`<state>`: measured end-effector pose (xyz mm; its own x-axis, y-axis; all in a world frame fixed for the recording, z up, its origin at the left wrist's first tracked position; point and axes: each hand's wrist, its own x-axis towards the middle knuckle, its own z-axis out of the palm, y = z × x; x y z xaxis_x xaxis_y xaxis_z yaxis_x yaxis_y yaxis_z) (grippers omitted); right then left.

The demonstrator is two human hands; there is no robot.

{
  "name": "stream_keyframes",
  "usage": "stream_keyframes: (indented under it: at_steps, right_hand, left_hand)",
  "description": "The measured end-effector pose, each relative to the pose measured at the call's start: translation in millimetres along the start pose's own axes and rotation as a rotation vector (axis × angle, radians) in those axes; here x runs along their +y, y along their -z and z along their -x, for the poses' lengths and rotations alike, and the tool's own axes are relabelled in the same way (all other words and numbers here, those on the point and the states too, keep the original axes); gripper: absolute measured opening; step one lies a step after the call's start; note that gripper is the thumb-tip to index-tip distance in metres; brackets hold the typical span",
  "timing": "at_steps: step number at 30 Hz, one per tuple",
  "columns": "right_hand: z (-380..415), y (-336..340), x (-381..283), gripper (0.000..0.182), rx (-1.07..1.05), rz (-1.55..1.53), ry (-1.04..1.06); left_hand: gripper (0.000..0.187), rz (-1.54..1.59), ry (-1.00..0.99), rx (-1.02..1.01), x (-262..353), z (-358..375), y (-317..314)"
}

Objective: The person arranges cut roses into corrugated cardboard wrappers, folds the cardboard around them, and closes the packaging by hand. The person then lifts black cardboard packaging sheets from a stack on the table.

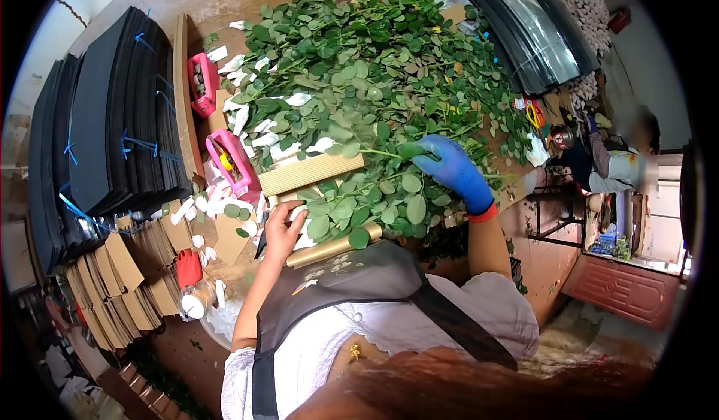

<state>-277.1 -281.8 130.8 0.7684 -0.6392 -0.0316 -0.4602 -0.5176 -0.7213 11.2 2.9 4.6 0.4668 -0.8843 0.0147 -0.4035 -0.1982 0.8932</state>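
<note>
My right hand [453,171], in a blue glove with a red cuff, is closed around a leafy green stem [386,153]. The stem points left, with its leaves over the ribbed cardboard. My bare left hand [281,231] is at the near side of the corrugated cardboard strip [314,173], fingers curled together by a small white piece; I cannot tell what they grip. Between my hands lie leafy rose stems [359,203]. Close to my apron is a gold-brown roll [333,246].
A large heap of leafy stems [374,68] covers the table. Pink holders [232,164] and white foam sleeves [240,119] lie left. Black sheet stacks [120,113] and cardboard pieces [120,270] stand further left. Another person [618,154] is at the right, below dark sheets [528,30].
</note>
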Motion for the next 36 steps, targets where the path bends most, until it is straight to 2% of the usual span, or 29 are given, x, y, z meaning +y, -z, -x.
stream_keyframes:
  at_steps: [3, 4, 7, 8, 11, 12, 13, 15, 16, 17, 19, 20, 23, 24, 25, 26, 28, 31, 33, 34, 35, 36]
  right_hand:
    - [-4, -1, -10, 0.034, -0.103, 0.01, 0.184]
    - [-6, -3, -19, 0.032, -0.122, -0.042, 0.197]
    - [-12, -8, -28, 0.032, -0.225, -0.263, 0.121]
    - [-15, -15, -30, 0.031, -0.275, -0.301, 0.092]
    - [-27, -50, -6, 0.027, -0.254, -0.052, 0.309]
    - [-30, -60, -2, 0.023, -0.243, -0.015, 0.282]
    - [-33, -69, 6, 0.022, -0.27, 0.042, 0.282]
    - [-39, -88, 25, 0.02, -0.324, 0.158, 0.283]
    - [-37, -97, 28, 0.02, -0.371, 0.158, 0.294]
    - [-35, -101, 34, 0.022, -0.398, 0.25, 0.252]
    - [-39, -97, 24, 0.025, -0.443, 0.441, 0.159]
    - [-50, -91, 22, 0.034, -0.574, 0.587, 0.06]
    - [-81, -45, -19, 0.039, -0.673, 0.566, -0.052]
    - [-94, -32, -19, 0.04, -0.62, 0.541, -0.04]
    - [-119, -18, -38, 0.04, -0.667, 0.409, -0.253]
    - [-140, -18, -29, 0.038, -0.555, 0.512, -0.215]
    - [-185, -36, -13, 0.034, -0.166, 0.625, -0.165]
    - [-236, -81, 82, 0.024, 0.049, 1.007, -0.062]
    - [-241, -101, 115, 0.024, 0.173, 1.15, -0.028]
    - [-241, -90, 101, 0.024, 0.089, 1.056, -0.063]
    - [-238, -80, 88, 0.024, 0.135, 0.857, 0.042]
    - [-232, -71, 75, 0.024, 0.176, 0.658, 0.145]
  left_hand:
    - [0.029, 0.216, 0.08, 0.044, -9, 2, -9]
    - [0.036, 0.32, 0.166, -0.001, -9, 2, -8]
    - [0.04, 0.224, 0.189, 0.007, -32, 7, -12]
    - [0.043, 0.34, 0.154, 0.062, -39, 7, -17]
    - [0.041, 0.257, 0.211, 0.023, -27, 4, -9]
    - [0.04, 0.226, 0.24, 0.025, -33, 5, -11]
    - [0.044, 0.335, 0.362, -0.03, -20, 2, -7]
    - [0.05, 0.393, 0.078, 0.03, -18, -2, -8]
    - [0.056, 0.315, 0.095, 0.027, -18, -1, -6]
    - [0.057, 0.279, 0.062, 0.044, -18, 0, -6]
    - [0.057, 0.367, 0.124, 0.022, -19, 1, -6]
    - [0.056, 0.319, 0.066, 0.049, -24, 1, -8]
    - [0.044, 0.299, 0.091, 0.001, -19, 0, -2]
    - [0.041, 0.269, 0.112, -0.004, -18, 0, 0]
    - [0.044, 0.263, 0.113, -0.019, -16, 0, 1]
    - [0.047, 0.274, 0.097, -0.017, -12, -1, 2]
    - [0.053, 0.313, 0.094, -0.034, -14, -3, -1]
    - [0.06, 0.215, 0.076, -0.089, -1, -5, 10]
    - [0.061, 0.385, 0.107, -0.127, 6, -4, 16]
    - [0.057, 0.428, 0.137, -0.129, 1, -4, 15]
    - [0.053, 0.472, 0.168, -0.128, -4, -4, 13]
    - [0.041, 0.558, 0.254, -0.066, -3, -2, 6]
